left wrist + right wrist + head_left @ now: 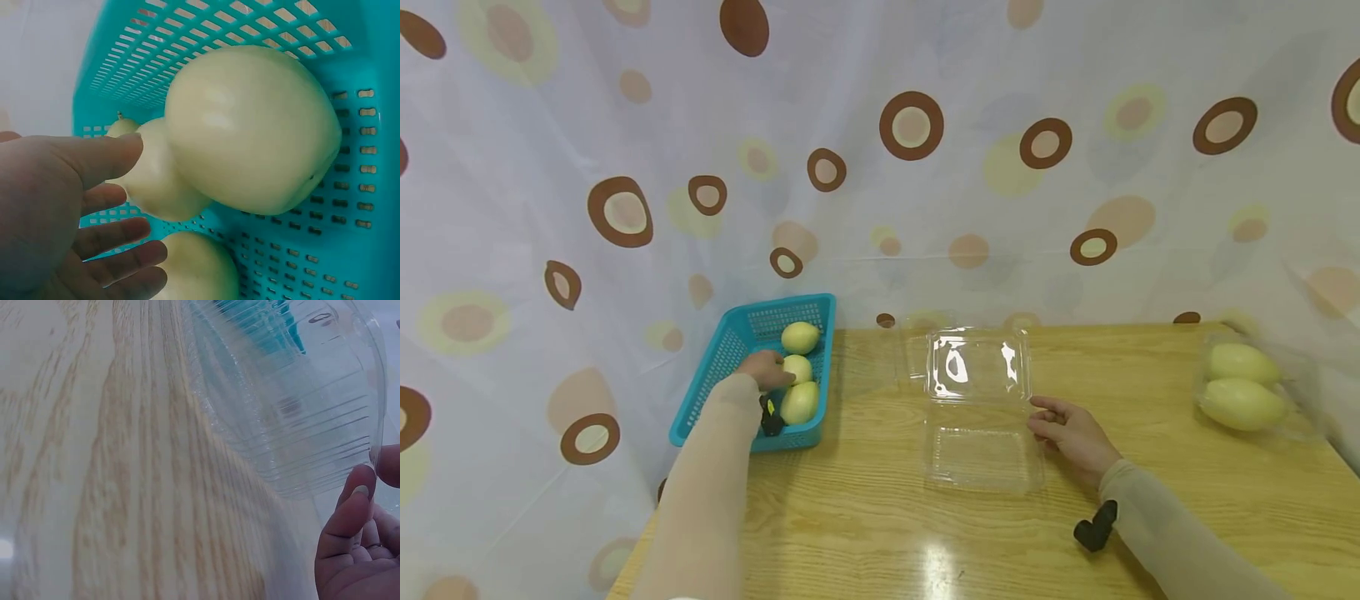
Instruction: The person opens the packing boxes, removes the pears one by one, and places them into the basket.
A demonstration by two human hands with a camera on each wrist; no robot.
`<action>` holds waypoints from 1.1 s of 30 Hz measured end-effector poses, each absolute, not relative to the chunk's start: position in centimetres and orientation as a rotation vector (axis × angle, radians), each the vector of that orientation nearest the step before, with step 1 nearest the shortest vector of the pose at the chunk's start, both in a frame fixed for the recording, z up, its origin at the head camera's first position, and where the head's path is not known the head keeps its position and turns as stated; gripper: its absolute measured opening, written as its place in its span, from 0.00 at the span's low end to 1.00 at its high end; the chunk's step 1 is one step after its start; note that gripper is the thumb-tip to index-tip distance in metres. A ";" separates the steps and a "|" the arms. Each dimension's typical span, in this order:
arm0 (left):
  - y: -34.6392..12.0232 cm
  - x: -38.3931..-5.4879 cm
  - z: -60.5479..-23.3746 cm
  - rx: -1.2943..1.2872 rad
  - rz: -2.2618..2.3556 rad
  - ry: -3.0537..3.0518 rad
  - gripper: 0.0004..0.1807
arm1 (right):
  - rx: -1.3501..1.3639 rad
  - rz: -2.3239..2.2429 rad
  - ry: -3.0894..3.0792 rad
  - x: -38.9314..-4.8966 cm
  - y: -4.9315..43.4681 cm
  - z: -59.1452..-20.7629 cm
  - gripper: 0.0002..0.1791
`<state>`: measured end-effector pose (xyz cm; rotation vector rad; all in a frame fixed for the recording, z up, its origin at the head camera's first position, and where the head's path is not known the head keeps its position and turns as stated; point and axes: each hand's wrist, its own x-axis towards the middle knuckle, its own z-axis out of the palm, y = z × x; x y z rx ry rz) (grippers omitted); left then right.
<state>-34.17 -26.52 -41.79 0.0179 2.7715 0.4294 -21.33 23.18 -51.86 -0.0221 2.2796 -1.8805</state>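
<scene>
My left hand [765, 371] reaches into a blue plastic basket [700, 392] among pale yellow-green melons. Its thumb and fingers are spread in the left wrist view, where the thumb tip overlaps the middle melon [159, 175]. A bigger-looking melon [250, 131] lies closer to that camera, and another [203, 269] sits below the fingers. On the table, a clear plastic clamshell box [985, 458] stands with its lid [977, 367] folded back. My right hand [1075, 437] pinches the box's right rim between thumb and finger, as the right wrist view shows.
Another clear box [1303, 400] with two melons [1243, 404] stands at the right end of the wooden table [880, 517]. More clear plastic [872, 358] lies between the basket and the clamshell. A patterned curtain [865, 208] hangs behind the table.
</scene>
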 end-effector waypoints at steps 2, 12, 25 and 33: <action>-26.5 -33.9 -41.4 0.030 0.439 2.765 0.34 | -0.017 -1.886 2.273 -21.3 23.2 -51.8 0.34; -25.4 -32.2 -38.4 0.256 0.549 2.853 0.33 | -0.007 -1.891 2.270 -21.0 23.4 -51.6 0.36; -17.0 -27.2 -37.4 0.580 0.783 2.874 0.27 | 0.048 -1.925 2.228 -21.4 23.6 -52.4 0.38; -12.6 -23.0 -41.2 0.660 0.908 2.777 0.29 | 0.070 -1.959 2.184 -21.6 23.1 -51.9 0.39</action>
